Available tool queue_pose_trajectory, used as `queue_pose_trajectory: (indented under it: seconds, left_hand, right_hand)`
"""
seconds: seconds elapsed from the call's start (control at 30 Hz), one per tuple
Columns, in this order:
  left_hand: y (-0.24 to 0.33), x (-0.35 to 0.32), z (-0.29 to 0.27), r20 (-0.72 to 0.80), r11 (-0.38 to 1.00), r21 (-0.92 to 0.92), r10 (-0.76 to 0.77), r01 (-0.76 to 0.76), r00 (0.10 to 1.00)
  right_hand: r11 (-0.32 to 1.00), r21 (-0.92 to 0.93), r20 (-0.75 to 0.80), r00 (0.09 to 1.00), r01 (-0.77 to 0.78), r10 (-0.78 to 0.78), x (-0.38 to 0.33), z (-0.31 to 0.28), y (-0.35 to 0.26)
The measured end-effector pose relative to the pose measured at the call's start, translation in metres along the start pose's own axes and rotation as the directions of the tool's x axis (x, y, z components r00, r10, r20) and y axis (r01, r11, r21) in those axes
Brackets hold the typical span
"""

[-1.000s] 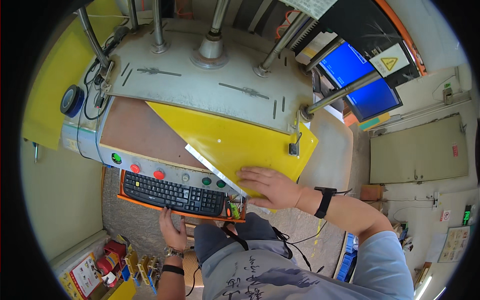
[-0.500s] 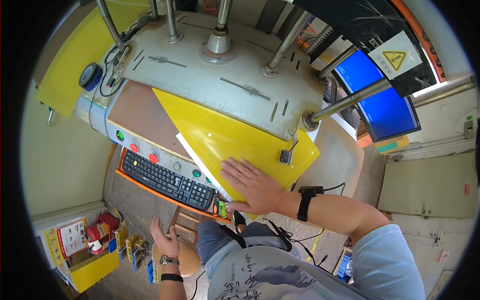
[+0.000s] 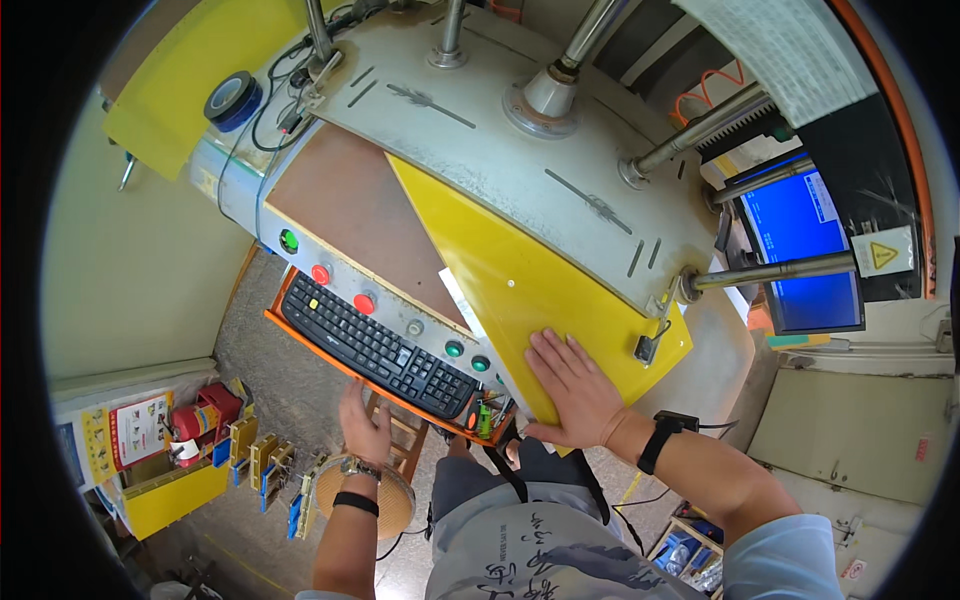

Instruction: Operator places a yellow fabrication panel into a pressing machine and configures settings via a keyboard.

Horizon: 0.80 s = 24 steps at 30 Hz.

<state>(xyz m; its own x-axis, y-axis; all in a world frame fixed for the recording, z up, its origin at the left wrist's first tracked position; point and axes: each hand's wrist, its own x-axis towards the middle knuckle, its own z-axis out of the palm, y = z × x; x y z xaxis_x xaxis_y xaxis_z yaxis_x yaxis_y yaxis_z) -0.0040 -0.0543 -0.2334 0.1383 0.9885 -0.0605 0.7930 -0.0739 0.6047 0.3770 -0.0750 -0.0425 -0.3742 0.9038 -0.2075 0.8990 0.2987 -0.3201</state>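
Note:
My right hand [image 3: 575, 390] lies flat on a large yellow board [image 3: 530, 270], its fingers slightly apart, close to the board's near corner. Part of the board is hidden beneath a grey metal plate [image 3: 470, 160]. From under its left edge shows a strip of white sheet [image 3: 462, 300]. My left hand [image 3: 364, 425] is at the near edge of an orange keyboard tray [image 3: 330, 352], fingers stretched out and nothing visible in them; whether it touches the tray I cannot tell. A black keyboard [image 3: 375, 345] sits in that tray.
Metal posts [image 3: 585, 40] rise from the plate. Red buttons [image 3: 364, 303] and green buttons [image 3: 454, 348] line the front panel. A small dark block [image 3: 647, 347] hangs at the plate's corner. Right of it stands a monitor [image 3: 805, 250]; below my left hand is a round stool [image 3: 385, 500].
The view has turned, so the machine appears farther right. My left hand has risen from beside the stool to the keyboard tray's edge. My right hand stays flat on the yellow board.

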Motion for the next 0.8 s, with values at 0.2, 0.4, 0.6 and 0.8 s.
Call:
queue_pose_trajectory:
  seconds: [0.2, 0.4, 0.6, 0.8]
  left_hand:
    - [-0.007, 0.03, 0.01, -0.11, 0.996, -0.051, -0.079, 0.073, 0.991]
    - [-0.003, 0.034, 0.02, -0.21, 0.975, -0.109, -0.211, 0.192, 0.955]
    - [-0.007, 0.032, 0.033, -0.235, 0.977, -0.14, -0.191, 0.161, 0.953]
    - [-0.003, 0.035, 0.034, -0.258, 0.979, -0.105, -0.195, 0.173, 0.946]
  right_hand:
    - [0.998, 0.041, 0.044, 0.998, -0.04, 0.038, 0.007, -0.002, -0.001]
    - [0.998, 0.054, 0.008, 0.999, -0.043, 0.043, 0.008, 0.004, 0.0]
    - [0.999, 0.04, 0.01, 1.0, -0.03, 0.03, 0.005, 0.007, -0.001]
    - [1.0, 0.01, -0.011, 1.0, -0.007, 0.007, 0.0, 0.014, 0.002]
